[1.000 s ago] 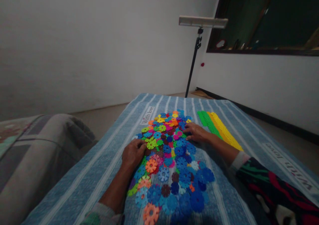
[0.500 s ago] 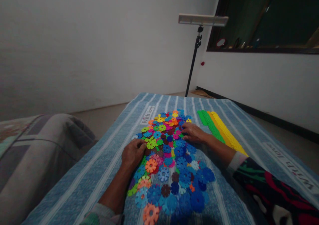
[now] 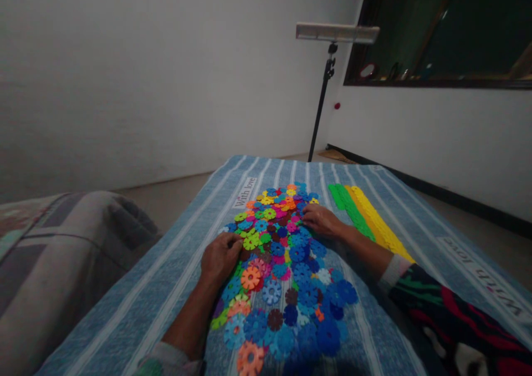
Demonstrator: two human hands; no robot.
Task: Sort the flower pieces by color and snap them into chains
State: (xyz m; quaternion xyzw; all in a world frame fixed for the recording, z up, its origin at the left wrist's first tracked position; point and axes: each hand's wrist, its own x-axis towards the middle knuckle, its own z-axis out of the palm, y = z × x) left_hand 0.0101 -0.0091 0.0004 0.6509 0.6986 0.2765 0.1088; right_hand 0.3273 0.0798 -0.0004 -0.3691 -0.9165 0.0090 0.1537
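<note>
A spread of colourful notched plastic discs point(image 3: 272, 291), flower-shaped and overlapping, lies on the blue striped cloth point(image 3: 174, 254). My left hand point(image 3: 219, 258) rests at the left edge of the discs, beside several lime-green ones point(image 3: 251, 239). Its thumb and forefinger are bent with a small gap between them, and the other fingers are mostly hidden. On the far right side of the spread, my right hand point(image 3: 321, 220) touches the discs with bent fingers slightly apart. I see no disc held in either hand.
Right of the discs lie green point(image 3: 353, 212) and yellow point(image 3: 380, 223) strips, side by side, with an orange-yellow one between. A lamp stand point(image 3: 320, 110) rises beyond the far edge. A fabric-covered piece of furniture point(image 3: 75, 265) is at the left.
The view has shifted very slightly. Both hands keep nearly the same place at the discs, and no disc has visibly moved on the cloth.
</note>
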